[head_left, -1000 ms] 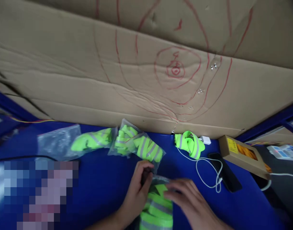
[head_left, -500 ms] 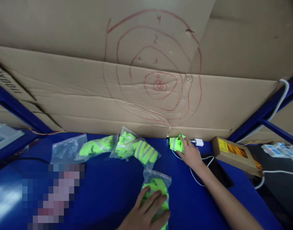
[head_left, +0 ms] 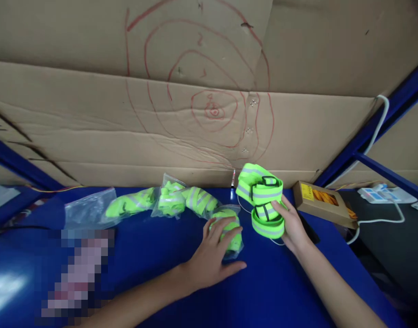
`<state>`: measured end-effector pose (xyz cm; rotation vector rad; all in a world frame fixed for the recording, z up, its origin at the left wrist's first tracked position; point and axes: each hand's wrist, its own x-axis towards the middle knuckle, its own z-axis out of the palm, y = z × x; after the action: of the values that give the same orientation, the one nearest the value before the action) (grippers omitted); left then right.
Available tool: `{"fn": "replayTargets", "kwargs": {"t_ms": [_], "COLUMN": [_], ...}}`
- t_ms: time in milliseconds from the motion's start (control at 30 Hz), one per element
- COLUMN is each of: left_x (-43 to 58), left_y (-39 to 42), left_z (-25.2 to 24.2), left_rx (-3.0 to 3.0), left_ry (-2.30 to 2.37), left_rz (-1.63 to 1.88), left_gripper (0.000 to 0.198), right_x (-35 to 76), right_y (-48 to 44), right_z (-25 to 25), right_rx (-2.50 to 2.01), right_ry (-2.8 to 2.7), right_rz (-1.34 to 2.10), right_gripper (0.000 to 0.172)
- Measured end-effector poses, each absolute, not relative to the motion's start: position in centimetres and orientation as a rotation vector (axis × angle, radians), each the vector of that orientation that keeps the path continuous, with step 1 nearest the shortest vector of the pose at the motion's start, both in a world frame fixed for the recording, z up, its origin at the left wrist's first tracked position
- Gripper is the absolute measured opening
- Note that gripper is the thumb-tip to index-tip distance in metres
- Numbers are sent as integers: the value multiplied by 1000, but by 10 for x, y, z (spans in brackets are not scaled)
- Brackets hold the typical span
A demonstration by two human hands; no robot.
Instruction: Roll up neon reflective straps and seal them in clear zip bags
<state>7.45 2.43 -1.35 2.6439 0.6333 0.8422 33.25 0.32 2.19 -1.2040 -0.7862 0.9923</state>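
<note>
My right hand (head_left: 293, 225) is closed round a loosely rolled neon-yellow reflective belt (head_left: 260, 184) with grey stripes and black buckles, lifted above the blue table. My left hand (head_left: 214, 248) lies over a bagged reflective belt (head_left: 232, 230), fingers apart and resting on the clear plastic, thumb stretched away from it. Part of that bag is covered by the fingers. Left of it, in a row along the cardboard, are another bagged belt (head_left: 200, 200), a second one (head_left: 171, 200) beside it, and a third (head_left: 132, 203) farther left.
An empty-looking clear bag (head_left: 89, 207) lies at the row's left end. Behind the blue table (head_left: 154, 255) stands cardboard (head_left: 103, 148) with red rings. A small tube (head_left: 233, 182) stands against it. At right are an open brown box (head_left: 323, 202), white cable and power strip (head_left: 386, 194).
My right hand has raised the loose belt off the table and brought it nearer. My left hand has slid its bagged belt forward, up to the row.
</note>
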Motion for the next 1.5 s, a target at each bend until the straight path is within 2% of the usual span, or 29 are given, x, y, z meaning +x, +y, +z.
{"fn": "replayTargets", "kwargs": {"t_ms": [167,300,367,433,567,767,900,967,1100,1200,1267,1333,1400,1500], "left_x": [72,80,82,81,79,77,72,66,55,53,55,57,56,49], "left_y": [15,21,24,26,30,24,30,40,62,71,74,77,80,85], "left_z": [-24,-31,-30,-27,-22,-14,6,25,73,105,121,131,136,135], "left_rx": [2054,1798,1733,1651,1555,1829,1962,2148,2735,3081,3195,3242,3240,3118], "left_ry": [361,418,468,527,597,627,531,439,259,216,250,312,329,266], "left_rz": [1164,1188,1151,1088,926,767,810,844,987,819,730,789,941,1291], "left_gripper": [50,30,23,25,37,54,31,29,45,36,32,29,27,24], "right_x": [317,306,305,305,303,287,288,295,315,320,313,299,282,266], "right_y": [-27,-24,-21,-22,-32,-49,-48,-46,-38,-28,-22,-17,-10,8], "right_z": [2,-14,-20,-24,-28,-24,-15,-7,20,58,91,123,147,160], "right_rx": [-1184,-1200,-1242,-1275,-1308,-1300,-1285,-1272,-1241,-1120,-1061,-1047,-1091,-1082], "right_ry": [-613,-672,-714,-777,-1038,-1625,-1771,-1768,-1497,-1230,-1187,-1325,-1614,-1877], "right_rz": [1297,1382,1303,1221,1096,813,656,516,123,-164,-259,-218,-85,214], "right_gripper": [55,52,51,50,51,62,60,55,49,26,20,18,22,56]}}
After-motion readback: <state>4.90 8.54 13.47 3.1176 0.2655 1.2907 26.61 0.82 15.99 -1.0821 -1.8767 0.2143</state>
